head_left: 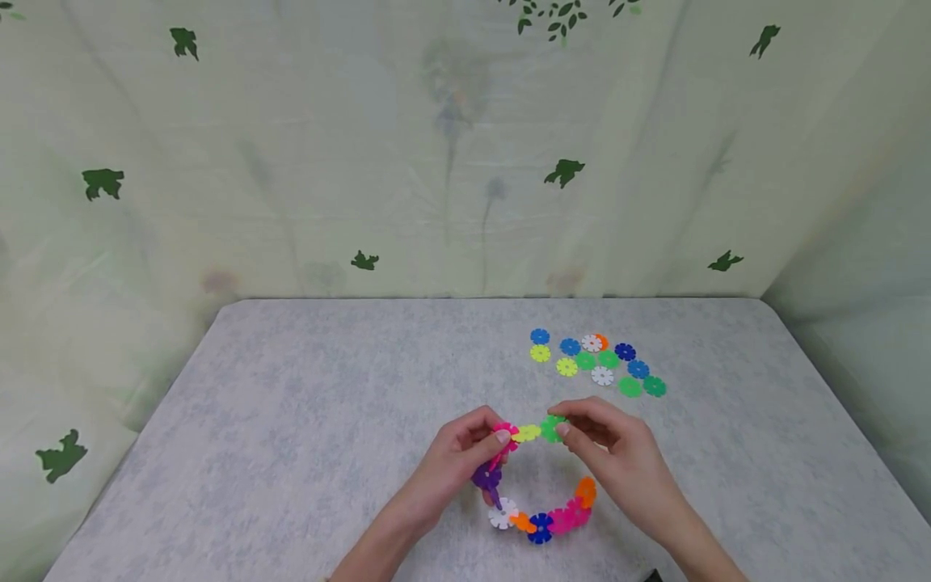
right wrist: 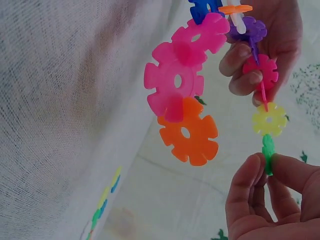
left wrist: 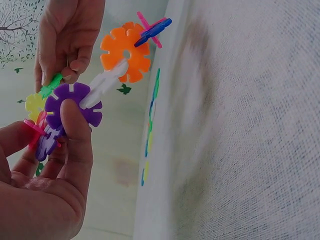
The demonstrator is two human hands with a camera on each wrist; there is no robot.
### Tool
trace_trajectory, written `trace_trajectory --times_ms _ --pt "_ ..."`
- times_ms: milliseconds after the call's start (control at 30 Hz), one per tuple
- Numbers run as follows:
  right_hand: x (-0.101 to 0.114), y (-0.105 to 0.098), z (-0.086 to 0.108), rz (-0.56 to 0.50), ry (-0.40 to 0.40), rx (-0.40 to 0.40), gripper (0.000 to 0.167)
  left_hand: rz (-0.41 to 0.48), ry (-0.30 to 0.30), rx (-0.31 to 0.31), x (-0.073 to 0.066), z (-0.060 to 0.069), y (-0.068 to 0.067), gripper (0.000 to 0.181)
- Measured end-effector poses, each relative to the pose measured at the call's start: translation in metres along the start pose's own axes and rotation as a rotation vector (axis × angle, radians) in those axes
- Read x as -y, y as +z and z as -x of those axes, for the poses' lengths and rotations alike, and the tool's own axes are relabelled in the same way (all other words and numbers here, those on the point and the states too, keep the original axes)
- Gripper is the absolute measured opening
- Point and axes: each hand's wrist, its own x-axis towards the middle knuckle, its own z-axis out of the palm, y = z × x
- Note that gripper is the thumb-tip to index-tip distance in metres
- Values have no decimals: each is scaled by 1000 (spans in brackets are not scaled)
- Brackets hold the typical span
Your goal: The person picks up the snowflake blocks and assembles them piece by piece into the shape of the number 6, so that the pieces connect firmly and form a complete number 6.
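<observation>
A curved chain of slotted plastic flower discs hangs between two hands above the table. My left hand [head_left: 461, 453] pinches a pink disc [head_left: 503, 432] near one end; two purple discs [left wrist: 73, 106] lie against its fingers in the left wrist view. Between thumb and fingertips my right hand [head_left: 621, 440] holds the green end disc [right wrist: 268, 152], which is joined to a yellow disc [right wrist: 270, 119]. From the purple discs the chain runs through a white disc [head_left: 502, 515], a small orange one, a dark blue disc [head_left: 540, 529] and pink discs [right wrist: 175, 80] to a free orange end disc [right wrist: 189, 132].
Loose discs lie spread on the grey table [head_left: 327, 404] beyond the right hand, among them a yellow disc [head_left: 540, 353], a white disc [head_left: 602, 376] and a dark green disc [head_left: 655, 386]. A pale curtain [head_left: 291, 162] with leaf and bird shapes stands behind the table.
</observation>
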Motion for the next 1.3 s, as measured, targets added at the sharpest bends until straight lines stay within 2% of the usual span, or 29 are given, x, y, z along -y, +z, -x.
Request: trace_trajectory --times_ms 233,367,533,700,900,1000,1167,1300 --pt "0 6 1 43 -11 -16 20 15 -1 17 0 1 1 20" --pt "-1 11 1 96 -27 -37 24 6 10 11 -1 1 2 19" --pt "-4 17 1 109 -44 -45 25 8 10 10 -1 2 3 18" --pt "-10 17 -1 42 -64 -34 25 -9 5 -16 1 -1 4 17" --pt "-18 13 -5 -28 -66 16 35 -143 -5 -43 6 -2 5 10" --pt "-19 13 -7 -36 -32 36 36 -187 -23 -48 7 -3 4 14" --pt "-21 18 -9 -85 79 77 29 -205 -30 -23 8 -3 4 23" --pt "-23 22 -8 -123 82 127 27 -234 -12 -23 11 -3 6 21"
